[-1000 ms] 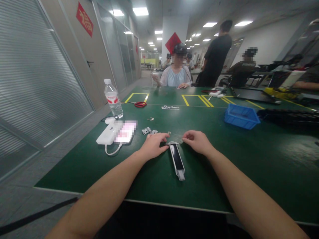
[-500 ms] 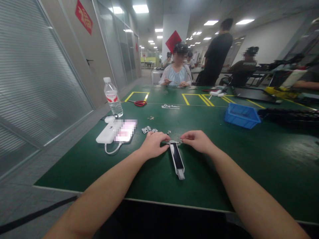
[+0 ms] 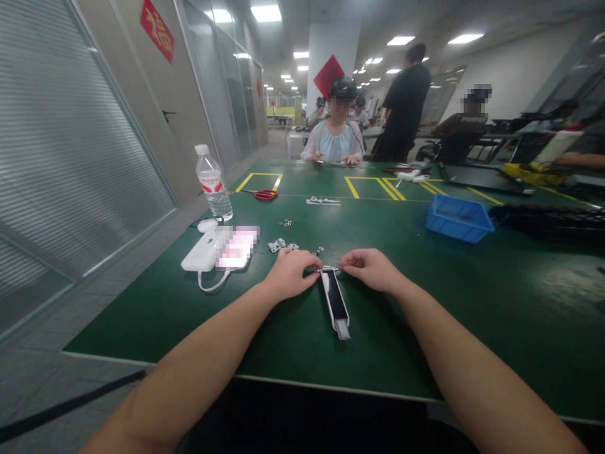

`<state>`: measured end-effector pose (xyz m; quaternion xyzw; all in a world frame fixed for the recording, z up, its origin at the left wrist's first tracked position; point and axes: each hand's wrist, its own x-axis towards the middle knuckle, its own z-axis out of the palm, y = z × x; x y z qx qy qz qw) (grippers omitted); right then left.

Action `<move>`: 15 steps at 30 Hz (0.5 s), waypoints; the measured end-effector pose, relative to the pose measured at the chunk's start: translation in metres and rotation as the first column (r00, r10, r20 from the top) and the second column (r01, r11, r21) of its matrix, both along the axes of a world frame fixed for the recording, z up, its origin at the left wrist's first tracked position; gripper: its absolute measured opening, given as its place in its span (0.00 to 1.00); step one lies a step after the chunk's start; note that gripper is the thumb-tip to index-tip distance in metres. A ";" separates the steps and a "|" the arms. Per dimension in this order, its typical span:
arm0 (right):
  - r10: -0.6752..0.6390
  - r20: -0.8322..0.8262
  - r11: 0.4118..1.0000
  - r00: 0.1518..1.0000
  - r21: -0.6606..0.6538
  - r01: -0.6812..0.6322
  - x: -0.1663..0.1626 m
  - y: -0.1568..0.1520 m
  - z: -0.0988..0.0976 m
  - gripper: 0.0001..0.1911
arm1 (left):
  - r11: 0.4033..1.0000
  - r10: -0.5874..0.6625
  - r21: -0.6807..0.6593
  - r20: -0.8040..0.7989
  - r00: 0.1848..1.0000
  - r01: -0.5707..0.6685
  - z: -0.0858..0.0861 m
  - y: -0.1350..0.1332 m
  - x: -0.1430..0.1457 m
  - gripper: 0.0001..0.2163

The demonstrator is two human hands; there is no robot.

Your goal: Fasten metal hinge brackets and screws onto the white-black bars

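Pinched the left end of a thin metal crossbar point(image 3: 331, 269) in the left hand point(image 3: 290, 274), with a narrow grip of thumb and forefinger. Pinched the right end in the right hand point(image 3: 371, 268), with an equally narrow grip; could not make out the tiny fittings under the fingertips. Had the slim strip point(image 3: 334, 296), white-framed with a black panel and a grey tip, lying on the green bench point(image 3: 387, 334) between both hands, far end at the crossbar, grey tip toward the near edge. Saw grey metal brackets point(image 3: 277, 246) just beyond the left hand, small metal rings point(image 3: 320, 250) near the crossbar, and slim white pieces point(image 3: 322, 201) farther off. Noticed on the white power bank point(image 3: 202, 253), at left, a dark digit like a 6 or 9; found the phone point(image 3: 242, 246) beside it blurred past reading. Made out red lettering on the label of the water bottle point(image 3: 212, 186), too small to read. Read a gold 福 on the red door sign point(image 3: 157, 30). Noted also red-handled scissors point(image 3: 266, 195), yellow tape point(image 3: 351, 188), a blue basket point(image 3: 457, 217) to the right, and a seated person point(image 3: 333, 142) opposite, with both hands at the far edge.
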<state>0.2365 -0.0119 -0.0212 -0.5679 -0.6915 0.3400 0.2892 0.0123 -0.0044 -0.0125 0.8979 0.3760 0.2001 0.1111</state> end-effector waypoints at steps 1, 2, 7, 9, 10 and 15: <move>0.000 0.001 1.000 1.000 0.001 0.000 -0.001 0.000 0.000 0.05 | 1.000 0.000 0.002 0.000 1.000 0.000 0.000 0.000 0.000 0.07; 0.001 0.003 1.000 1.000 0.003 -0.001 -0.001 -0.001 0.000 0.05 | 1.000 0.000 0.002 0.000 1.000 0.000 0.000 0.000 0.000 0.07; 0.005 0.008 1.000 1.000 0.011 -0.005 -0.001 0.000 -0.001 0.05 | 1.000 0.003 -0.006 -0.009 1.000 -0.003 0.002 -0.001 0.000 0.06; 0.011 0.005 1.000 1.000 0.006 -0.011 -0.001 0.000 -0.001 0.05 | 1.000 0.006 -0.007 -0.011 1.000 -0.006 0.002 -0.001 0.000 0.06; 0.014 0.000 1.000 1.000 0.002 -0.014 -0.001 0.000 -0.001 0.06 | 1.000 0.007 -0.007 -0.013 1.000 -0.008 0.002 -0.001 0.001 0.06; 0.013 -0.034 0.999 0.999 -0.040 -0.015 -0.003 0.001 -0.001 0.05 | 1.000 0.007 -0.007 -0.027 1.000 -0.007 0.002 -0.001 0.001 0.06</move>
